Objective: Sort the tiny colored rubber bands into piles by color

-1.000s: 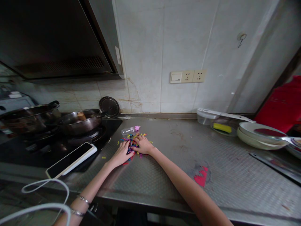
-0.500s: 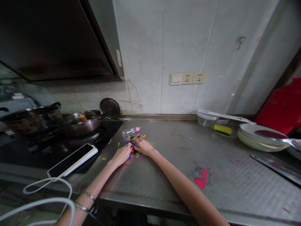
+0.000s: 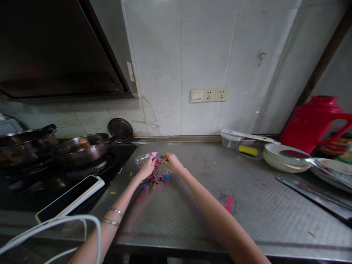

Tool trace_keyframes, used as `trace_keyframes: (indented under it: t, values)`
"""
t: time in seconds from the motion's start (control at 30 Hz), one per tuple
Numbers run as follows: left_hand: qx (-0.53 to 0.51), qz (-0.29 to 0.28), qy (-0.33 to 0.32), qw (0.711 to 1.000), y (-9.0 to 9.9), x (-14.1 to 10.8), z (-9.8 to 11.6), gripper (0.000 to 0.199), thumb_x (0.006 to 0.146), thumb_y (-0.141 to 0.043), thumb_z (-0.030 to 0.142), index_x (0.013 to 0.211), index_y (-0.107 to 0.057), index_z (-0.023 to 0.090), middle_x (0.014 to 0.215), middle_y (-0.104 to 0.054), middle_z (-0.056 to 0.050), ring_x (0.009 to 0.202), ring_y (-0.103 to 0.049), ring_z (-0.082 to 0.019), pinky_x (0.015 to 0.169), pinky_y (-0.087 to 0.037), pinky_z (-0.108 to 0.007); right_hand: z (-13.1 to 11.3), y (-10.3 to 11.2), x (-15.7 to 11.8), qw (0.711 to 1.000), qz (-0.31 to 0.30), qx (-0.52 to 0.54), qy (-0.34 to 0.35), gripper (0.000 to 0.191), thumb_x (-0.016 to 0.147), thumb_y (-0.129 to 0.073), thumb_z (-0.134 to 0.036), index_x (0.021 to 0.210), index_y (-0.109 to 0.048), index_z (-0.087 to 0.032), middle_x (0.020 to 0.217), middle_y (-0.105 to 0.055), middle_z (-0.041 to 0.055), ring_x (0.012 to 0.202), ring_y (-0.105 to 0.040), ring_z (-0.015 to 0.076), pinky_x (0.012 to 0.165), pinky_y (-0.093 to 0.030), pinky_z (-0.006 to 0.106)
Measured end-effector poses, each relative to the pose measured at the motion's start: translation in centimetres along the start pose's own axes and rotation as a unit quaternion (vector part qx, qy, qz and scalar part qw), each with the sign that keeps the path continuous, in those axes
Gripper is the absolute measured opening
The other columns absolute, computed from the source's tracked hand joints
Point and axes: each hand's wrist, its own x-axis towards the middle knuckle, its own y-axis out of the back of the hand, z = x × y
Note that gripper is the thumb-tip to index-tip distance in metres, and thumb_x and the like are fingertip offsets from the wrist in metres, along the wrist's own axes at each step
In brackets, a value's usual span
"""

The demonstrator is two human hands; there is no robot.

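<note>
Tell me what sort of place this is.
A kitchen, perhaps a home one: a metal pan sits on a black cooktop, with a range hood above it.

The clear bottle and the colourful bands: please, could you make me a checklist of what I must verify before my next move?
1. Bottle lying on its side, behind most of the bands: ok.
2. Left hand firmly gripping the bottle: cannot tell; its fingertips are at the pink top.
3. Right hand holding bands: cannot tell; some show at its fingertips.
4. Bands gathered in one tight pile: not ok; they lie scattered, with a yellow piece apart on the left.
5. Phone apart from the bands: ok.
</note>
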Motion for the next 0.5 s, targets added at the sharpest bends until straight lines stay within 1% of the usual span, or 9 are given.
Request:
trace_keyframes:
  t: [0.1,0.17,0.27,0.37,0.43,0.5]
  values:
    - [-0.013,0.003,0.007,1.000,-1.8,2.4,1.6,0.022,0.086,-0.031,0.026,0.098,-0.045,0.015,0.093,-0.059,-0.010,0.088,-0.056,-0.017,0.077,-0.041,-0.029,3.7,2.1,-0.2,0.998,0.046,0.007,-0.042,0.022,0.080,-0.048,-0.036,0.083,-0.055,-0.016,0.081,-0.059,0.0058,0.073,-0.052,0.0134,0.064,-0.036,0.021]
    - [-0.005,-0.019,0.011,1.000,-3.2,3.7,2.8,0.021,0.087,-0.031,0.028,0.093,-0.046,0.015,0.087,-0.060,-0.009,0.083,-0.057,-0.017,0.074,-0.041,-0.029,6.3,3.4,-0.8,0.995,0.063,-0.002,-0.083,0.022,0.079,-0.048,-0.036,0.082,-0.056,-0.015,0.080,-0.060,0.0058,0.071,-0.053,0.0135,0.062,-0.036,0.021]
    - [-0.004,-0.064,0.008,0.998,-5.5,4.9,4.5,0.020,0.087,-0.031,0.026,0.091,-0.046,0.013,0.082,-0.060,-0.009,0.076,-0.057,-0.017,0.069,-0.041,-0.027,9.5,4.9,-2.1,0.987,0.066,-0.023,-0.142,0.024,0.077,-0.049,-0.037,0.079,-0.057,-0.015,0.075,-0.060,0.0050,0.067,-0.053,0.0137,0.059,-0.035,0.021]
    - [-0.027,-0.086,0.003,0.996,-7.7,5.6,5.7,0.020,0.087,-0.032,0.025,0.091,-0.046,0.013,0.082,-0.060,-0.010,0.074,-0.058,-0.016,0.068,-0.041,-0.027,11.4,6.0,-3.4,0.982,0.066,-0.042,-0.172,0.026,0.077,-0.049,-0.038,0.081,-0.058,-0.015,0.075,-0.061,0.0054,0.066,-0.053,0.0140,0.059,-0.036,0.021]
    - [-0.051,-0.090,-0.011,0.995,-8.9,5.8,6.3,0.021,0.086,-0.033,0.028,0.093,-0.046,0.013,0.082,-0.061,-0.009,0.073,-0.058,-0.016,0.068,-0.041,-0.026,11.9,6.4,-4.0,0.979,0.061,-0.057,-0.185,0.027,0.076,-0.050,-0.040,0.083,-0.060,-0.015,0.076,-0.060,0.0059,0.068,-0.054,0.0145,0.061,-0.037,0.022]
    - [-0.066,-0.091,-0.033,0.993,-9.9,6.0,6.8,0.025,0.084,-0.037,0.033,0.095,-0.047,0.013,0.084,-0.061,-0.009,0.075,-0.058,-0.017,0.069,-0.041,-0.027,12.1,6.8,-4.5,0.980,0.047,-0.062,-0.184,0.029,0.075,-0.051,-0.040,0.086,-0.061,-0.016,0.080,-0.060,0.0065,0.073,-0.054,0.0149,0.064,-0.038,0.022]
